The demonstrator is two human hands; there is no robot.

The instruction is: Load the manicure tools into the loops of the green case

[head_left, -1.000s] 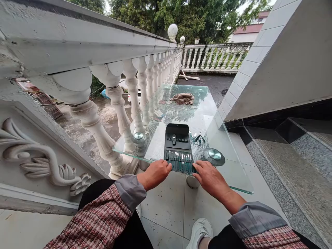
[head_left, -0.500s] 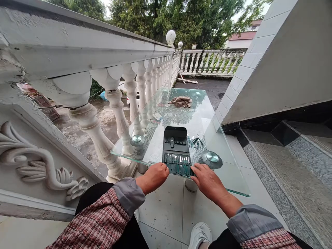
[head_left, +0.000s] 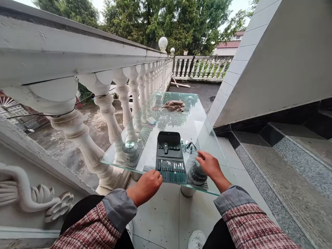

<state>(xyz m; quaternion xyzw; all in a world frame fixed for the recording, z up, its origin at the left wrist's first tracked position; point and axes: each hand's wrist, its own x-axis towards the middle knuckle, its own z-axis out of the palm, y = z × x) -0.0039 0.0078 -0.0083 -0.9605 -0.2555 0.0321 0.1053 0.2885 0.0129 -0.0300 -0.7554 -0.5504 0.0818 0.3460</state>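
Note:
A black manicure case (head_left: 169, 156) lies unfolded on the glass tabletop. Several slim metal tools (head_left: 172, 170) stand in a row in its near half, and a single dark tool (head_left: 166, 148) sits in the far half. My left hand (head_left: 146, 186) is closed on the case's near left corner, fingertips pinched at its edge. Off the right side of the case, my right hand (head_left: 210, 167) hovers over the glass, fingers a little apart and holding nothing visible. Just beyond its fingertips lie nail clippers and nippers (head_left: 191, 146), loose beside the case.
The glass table (head_left: 218, 152) rests on round metal-capped supports (head_left: 130, 146). A crumpled brown cloth (head_left: 173, 105) and a small card (head_left: 151, 120) lie farther back. A white balustrade (head_left: 109, 114) runs along the left, and stone steps (head_left: 261, 162) rise at the right.
My right hand has let go of the case's near right corner and moved up and right toward the loose clippers. My left hand stays at the left corner. The view has shifted slightly.

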